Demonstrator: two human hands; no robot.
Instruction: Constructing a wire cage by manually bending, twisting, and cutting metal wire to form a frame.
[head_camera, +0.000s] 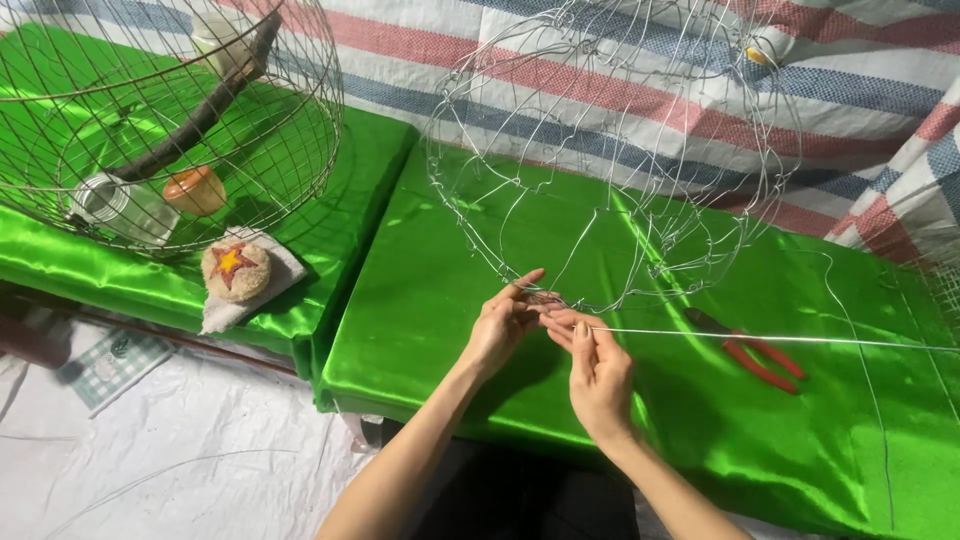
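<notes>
Both of my forearms come up from the bottom edge and meet over the near side of the green satin cloth (450, 340) that covers the table. My left hand (497, 328) has its thumb and forefinger pinched shut on the lowest rim of the unfinished wire cage frame (610, 160), right where the thin strands gather into a small knot. My right hand (598, 375) sits just beside it, fingers closed around a long straight wire (780, 340) that runs off to the right across the cloth; its near end meets the same knot. That frame is a rounded, open skeleton of silvery wire, tilted up and away from me, resting on the cloth with the striped red, blue and white tarpaulin (620, 60) behind it.

Just past my right hand, under the straight wire, lie red-handled pliers (760, 355), touching nothing I hold. On the neighbouring green-covered table to my left stands a finished round wire cage (300, 130) with a dark wooden perch (200, 115), a white feeder cup (120, 208) and an orange cup (197, 190) inside. Beside that cage, on a white cloth (270, 280), sits a round pincushion with a yellow star (236, 268).
</notes>
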